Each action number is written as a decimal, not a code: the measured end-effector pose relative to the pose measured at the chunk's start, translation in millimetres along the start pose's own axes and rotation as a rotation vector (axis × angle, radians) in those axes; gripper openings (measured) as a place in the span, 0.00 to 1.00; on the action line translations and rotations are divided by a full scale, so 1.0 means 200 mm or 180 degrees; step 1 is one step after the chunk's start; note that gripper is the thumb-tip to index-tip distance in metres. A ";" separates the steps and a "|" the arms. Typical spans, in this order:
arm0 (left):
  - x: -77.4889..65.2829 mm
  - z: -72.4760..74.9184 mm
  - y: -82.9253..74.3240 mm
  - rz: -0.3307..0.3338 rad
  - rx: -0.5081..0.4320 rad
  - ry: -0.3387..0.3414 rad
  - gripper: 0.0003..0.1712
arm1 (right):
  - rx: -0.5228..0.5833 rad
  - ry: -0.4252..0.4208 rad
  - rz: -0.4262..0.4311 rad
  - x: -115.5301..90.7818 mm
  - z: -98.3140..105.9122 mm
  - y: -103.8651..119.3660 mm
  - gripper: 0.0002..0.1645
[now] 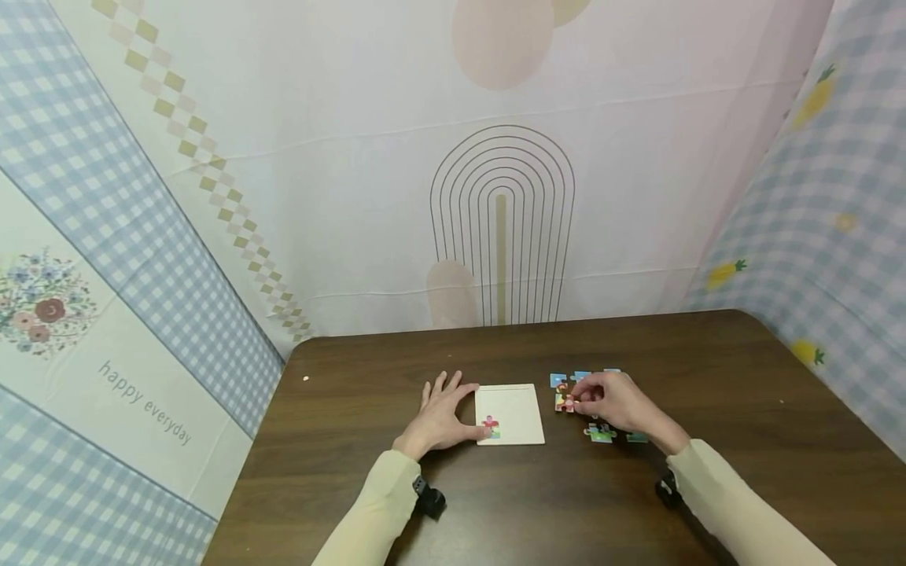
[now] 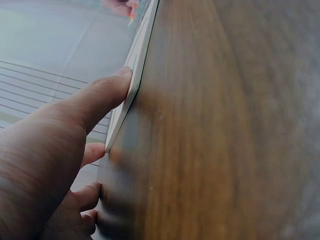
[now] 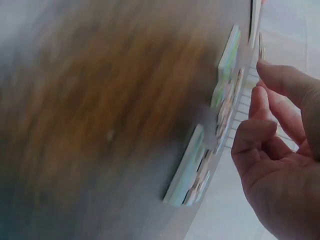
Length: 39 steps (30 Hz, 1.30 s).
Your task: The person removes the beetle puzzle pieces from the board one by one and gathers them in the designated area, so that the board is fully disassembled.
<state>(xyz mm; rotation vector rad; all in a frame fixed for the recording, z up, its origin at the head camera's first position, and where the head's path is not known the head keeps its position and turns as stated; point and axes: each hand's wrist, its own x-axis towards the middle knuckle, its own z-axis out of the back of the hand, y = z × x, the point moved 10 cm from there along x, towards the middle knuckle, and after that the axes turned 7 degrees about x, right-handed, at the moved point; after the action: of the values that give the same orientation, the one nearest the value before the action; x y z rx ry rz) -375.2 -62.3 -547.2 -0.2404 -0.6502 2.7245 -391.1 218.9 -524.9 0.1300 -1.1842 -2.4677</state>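
A cream square puzzle board (image 1: 520,415) lies on the table, with a red-and-green puzzle piece (image 1: 490,422) in its lower left corner. My left hand (image 1: 437,422) spreads along the board's left side; its thumb (image 2: 107,95) presses down near that corner piece and the index finger touches the board's upper left edge. Right of the board, my right hand (image 1: 614,401) pinches a red-and-yellow puzzle piece (image 1: 564,402) between thumb and fingertips. In the right wrist view, this piece (image 3: 261,47) is seen edge-on, raised off the table.
Loose puzzle pieces lie around and under my right hand: blue ones (image 1: 557,380) behind it, green ones (image 1: 601,433) in front. The brown wooden table (image 1: 354,393) runs back to a patterned cloth wall (image 1: 368,196). Checked cloth (image 1: 849,259) hangs at the right.
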 end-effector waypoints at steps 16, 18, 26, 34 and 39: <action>0.01 -0.01 0.00 -0.0027 -0.0045 -0.0010 0.50 | -0.0074 0.0191 -0.0107 0.02 -0.03 -0.02 0.03; 0.01 -0.01 0.00 -0.0028 -0.0041 -0.0010 0.50 | -0.0072 0.0210 -0.0130 0.02 -0.03 -0.03 0.03; 0.01 -0.01 0.00 -0.0016 -0.0018 -0.0004 0.50 | -0.0095 0.0205 -0.0196 0.02 -0.03 -0.04 0.05; 0.00 0.00 0.00 -0.0023 -0.0086 0.0030 0.51 | -0.0064 -0.0040 -0.0186 0.01 -0.03 0.07 0.11; 0.00 0.00 0.00 -0.0013 -0.0092 0.0042 0.50 | -0.0086 0.0050 -0.0119 0.01 -0.14 0.19 0.10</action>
<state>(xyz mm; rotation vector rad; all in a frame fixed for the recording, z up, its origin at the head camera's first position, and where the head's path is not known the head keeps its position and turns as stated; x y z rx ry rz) -374.6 -63.4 -546.8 -0.2634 -0.6860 2.7089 -374.3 176.0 -513.6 0.1652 -1.1517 -2.5093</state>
